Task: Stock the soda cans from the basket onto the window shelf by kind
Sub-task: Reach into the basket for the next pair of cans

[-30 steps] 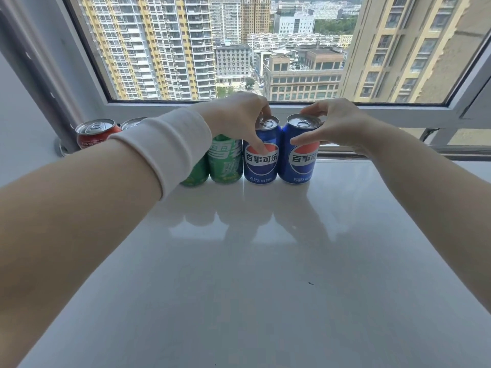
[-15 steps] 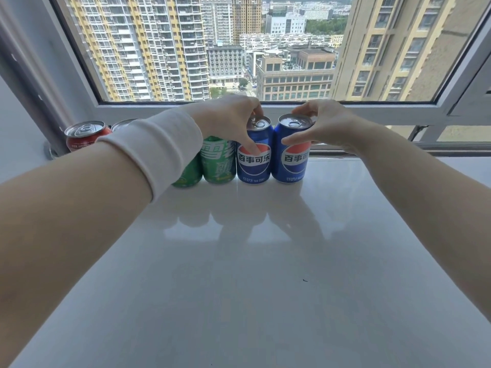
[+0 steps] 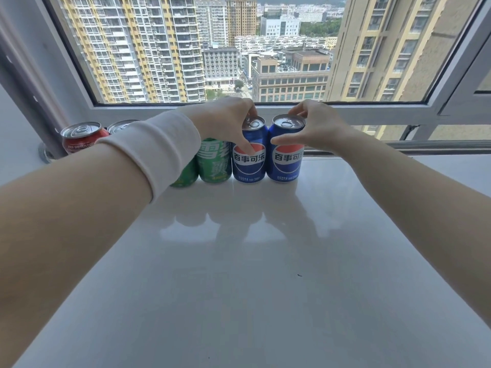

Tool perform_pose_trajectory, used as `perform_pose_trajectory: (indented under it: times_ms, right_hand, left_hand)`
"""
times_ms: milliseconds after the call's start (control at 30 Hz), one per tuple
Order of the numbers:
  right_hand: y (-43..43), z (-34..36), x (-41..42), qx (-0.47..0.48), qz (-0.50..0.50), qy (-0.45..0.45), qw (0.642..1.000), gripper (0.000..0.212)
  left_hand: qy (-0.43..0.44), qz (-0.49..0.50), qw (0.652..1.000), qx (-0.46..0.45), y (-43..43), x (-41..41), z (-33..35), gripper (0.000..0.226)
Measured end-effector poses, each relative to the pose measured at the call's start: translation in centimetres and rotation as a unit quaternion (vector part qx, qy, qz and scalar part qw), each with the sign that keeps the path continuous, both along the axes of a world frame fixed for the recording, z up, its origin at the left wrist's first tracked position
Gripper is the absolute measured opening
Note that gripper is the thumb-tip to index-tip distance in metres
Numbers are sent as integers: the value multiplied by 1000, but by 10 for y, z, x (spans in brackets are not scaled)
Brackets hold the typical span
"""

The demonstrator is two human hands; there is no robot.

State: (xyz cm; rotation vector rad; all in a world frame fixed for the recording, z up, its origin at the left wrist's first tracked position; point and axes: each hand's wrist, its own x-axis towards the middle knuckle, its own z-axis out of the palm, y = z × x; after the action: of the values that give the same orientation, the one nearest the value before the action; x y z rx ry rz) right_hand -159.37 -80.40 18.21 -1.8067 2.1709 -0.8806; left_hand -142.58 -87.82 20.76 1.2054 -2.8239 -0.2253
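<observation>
A row of cans stands at the back of the white window shelf [image 3: 265, 261]. At the left are a red can [image 3: 79, 140] and a second can top [image 3: 119, 126] half hidden by my forearm. Two green cans [image 3: 214, 166] come after them, one mostly behind my white wristband. Two blue cans close the row. My left hand [image 3: 225, 123] grips the left blue can [image 3: 248, 166] from above, thumb on its front. My right hand [image 3: 313, 128] holds the right blue can [image 3: 285, 163], thumb on its front and fingers over the rim. The basket is out of sight.
The window frame [image 3: 345, 112] runs right behind the cans, with a rail [image 3: 438, 147] at the right. A grey pipe [image 3: 32, 102] rises at the far left beside the red can. The shelf stretches wide to the right and toward me.
Both hands stay on the two blue cans. The cans have barely shifted; only the view has drifted slightly.
</observation>
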Motion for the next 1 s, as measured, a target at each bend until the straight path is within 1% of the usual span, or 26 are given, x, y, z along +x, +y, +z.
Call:
perform_pose_trajectory:
  times_ms: [300,367,467,567,733,867,1000]
  right_hand:
    - [2,-4,6,-1,-5,5,1000,73]
    - [3,-5,8,-2,-10,8,1000,78]
    - [8,-5,13,-3,-10,9,1000,91]
    - [15,-6,18,-8,-31,23,999,98]
    - [53,-4,21,-41,-59,19,997,93]
    - [101,-2,22,-54,-36,44,997,87]
    - [159,-4,19,-75,-12,91,993,82]
  left_hand:
    - [5,-7,1000,6,4,1,-4,75]
    - [-14,-12,1000,-18,6,1,-6,78]
    - [-48,-11,997,-60,10,3,-7,90]
    - [-38,-9,996,-75,22,8,-7,94]
    - [6,4,993,-114,60,22,-3,83]
    - [24,37,990,-137,105,31,-2,76]
    - [43,65,987,-143,165,29,-6,71]
